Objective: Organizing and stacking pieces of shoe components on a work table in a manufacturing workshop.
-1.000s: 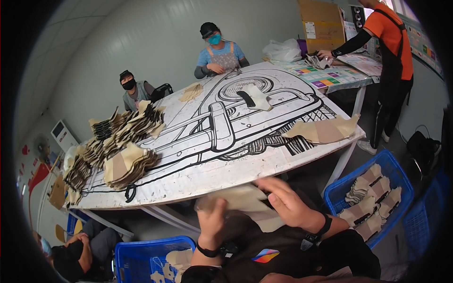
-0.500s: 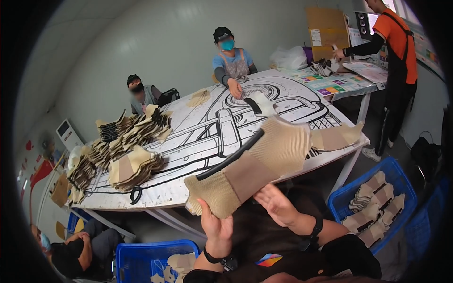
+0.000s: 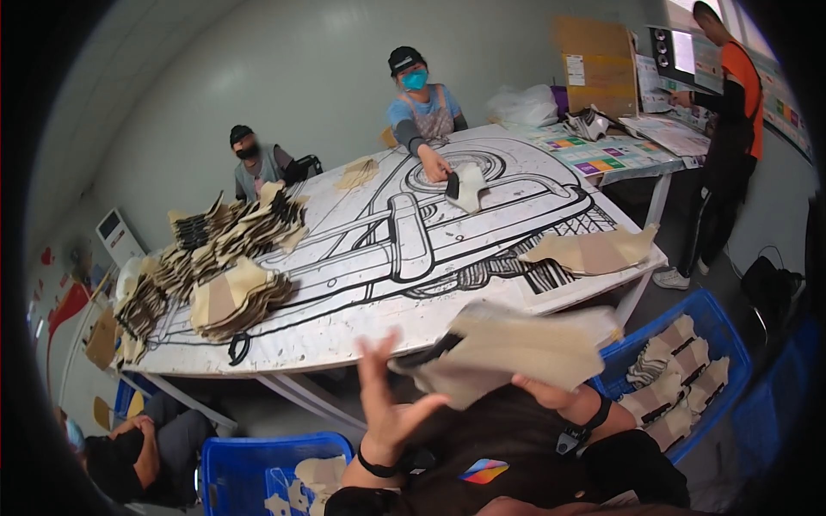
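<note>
A beige fabric panel (image 3: 525, 348) with a dark strip along one edge is in the air before me, tilted and smeared by motion. My right hand (image 3: 551, 396) grips its lower edge, thumb on the near face; the fingers behind are hidden. My left hand (image 3: 391, 404) is just left of the panel, fingers spread, holding nothing. A similar flat panel (image 3: 594, 249) lies by the table's right edge. On the left of the table are a neat stack of panels (image 3: 237, 301) and larger overlapping piles (image 3: 241, 228).
The white table (image 3: 314, 335) carries black line drawings. A blue bin (image 3: 232, 445) with panels stands lower left; another blue bin (image 3: 727, 314) holds several panels at right. Across the table, a masked person's hand (image 3: 434, 163) touches a pale piece (image 3: 469, 187). Another person stands far right.
The panel has swung toward me and to the right, its other face now showing. My left hand has let go of it. Across the table, the person's pale piece now lies lower, on the tabletop.
</note>
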### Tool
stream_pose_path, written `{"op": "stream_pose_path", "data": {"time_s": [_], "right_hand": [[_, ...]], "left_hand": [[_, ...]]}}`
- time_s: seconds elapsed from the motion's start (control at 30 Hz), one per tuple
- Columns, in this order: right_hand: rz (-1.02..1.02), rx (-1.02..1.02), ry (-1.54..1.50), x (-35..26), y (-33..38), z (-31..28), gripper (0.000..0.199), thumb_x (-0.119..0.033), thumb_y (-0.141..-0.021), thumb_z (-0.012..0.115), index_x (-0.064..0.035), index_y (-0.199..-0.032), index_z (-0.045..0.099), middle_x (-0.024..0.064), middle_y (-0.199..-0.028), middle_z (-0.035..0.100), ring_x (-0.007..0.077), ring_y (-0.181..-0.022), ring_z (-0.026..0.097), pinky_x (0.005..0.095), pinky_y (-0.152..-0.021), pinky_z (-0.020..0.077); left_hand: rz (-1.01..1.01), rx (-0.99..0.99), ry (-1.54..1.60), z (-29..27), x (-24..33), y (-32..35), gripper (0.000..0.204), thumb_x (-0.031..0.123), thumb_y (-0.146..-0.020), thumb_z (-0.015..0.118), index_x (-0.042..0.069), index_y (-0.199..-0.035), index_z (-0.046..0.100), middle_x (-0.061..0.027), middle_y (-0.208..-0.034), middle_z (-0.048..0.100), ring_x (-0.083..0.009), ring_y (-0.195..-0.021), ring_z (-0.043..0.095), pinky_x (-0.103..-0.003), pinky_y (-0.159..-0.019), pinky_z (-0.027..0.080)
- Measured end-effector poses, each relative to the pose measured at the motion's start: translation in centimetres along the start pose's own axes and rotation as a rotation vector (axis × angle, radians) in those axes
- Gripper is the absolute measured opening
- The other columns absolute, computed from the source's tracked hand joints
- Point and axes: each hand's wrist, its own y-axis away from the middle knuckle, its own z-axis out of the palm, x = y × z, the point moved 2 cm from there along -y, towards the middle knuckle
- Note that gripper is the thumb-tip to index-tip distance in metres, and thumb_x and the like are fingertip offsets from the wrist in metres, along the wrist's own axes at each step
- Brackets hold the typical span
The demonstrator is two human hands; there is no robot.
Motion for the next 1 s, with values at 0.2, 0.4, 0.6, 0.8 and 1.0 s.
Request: {"op": "stream_pose_path", "data": {"time_s": [0.2, 0.4, 0.6, 0.8, 1.0], "right_hand": [[0.055, -0.314, -0.186, 0.3, 0.9, 2.8, 0.049, -0.012, -0.082, 0.059, -0.0011, -0.124, 0.037, 0.0121, -0.118, 0.048, 0.024, -0.106, 0.047, 0.0349, -0.093, 0.0358], [0.582, -0.089, -1.19, 1.6, 0.7, 4.5, 0.04, -0.005, -0.087, 0.048, -0.0009, -0.125, 0.034, 0.0166, -0.121, 0.045, 0.0287, -0.113, 0.044, 0.0414, -0.096, 0.0353], [0.508, -0.065, -0.915, 2.6, 1.8, 5.7, 0.041, -0.002, -0.086, 0.048, -0.0026, -0.125, 0.034, 0.0138, -0.118, 0.047, 0.026, -0.111, 0.046, 0.0398, -0.094, 0.0375], [0.481, 0.05, -0.984, 2.9, 2.2, 6.2, 0.042, -0.002, -0.085, 0.05, -0.0006, -0.124, 0.036, 0.0081, -0.118, 0.047, 0.0171, -0.107, 0.046, 0.0307, -0.092, 0.0368], [0.485, 0.1, -1.117, 2.7, 2.3, 6.6, 0.043, 0.0, -0.085, 0.048, -0.0025, -0.126, 0.034, 0.0093, -0.12, 0.045, 0.0203, -0.109, 0.045, 0.0344, -0.093, 0.0359]], "left_hand": [[-0.164, -0.338, 0.012, 1.4, 0.5, -0.1, 0.075, 0.025, -0.063, 0.078, -0.002, -0.122, 0.041, -0.0156, -0.096, 0.061, -0.0244, -0.085, 0.063, -0.026, -0.072, 0.048], [-0.137, -0.287, 0.043, 1.7, -0.1, 0.5, 0.041, 0.011, -0.064, 0.076, 0.001, -0.098, 0.056, -0.0124, -0.085, 0.064, -0.0221, -0.073, 0.064, -0.027, -0.064, 0.049], [-0.077, -0.076, -0.022, 2.3, 0.4, 0.7, 0.039, 0.008, -0.065, 0.075, -0.001, -0.098, 0.055, -0.0145, -0.084, 0.063, -0.0213, -0.071, 0.064, -0.027, -0.063, 0.05], [0.062, 0.262, 0.014, 2.3, -0.2, 1.3, 0.037, 0.005, -0.064, 0.076, -0.001, -0.095, 0.057, -0.014, -0.094, 0.058, -0.0207, -0.076, 0.061, -0.027, -0.065, 0.05], [0.173, 0.264, -0.021, 1.6, 0.2, 1.3, 0.029, 0.002, -0.063, 0.075, 0.002, -0.086, 0.058, -0.0131, -0.096, 0.055, -0.0212, -0.081, 0.059, -0.027, -0.068, 0.05]]}}
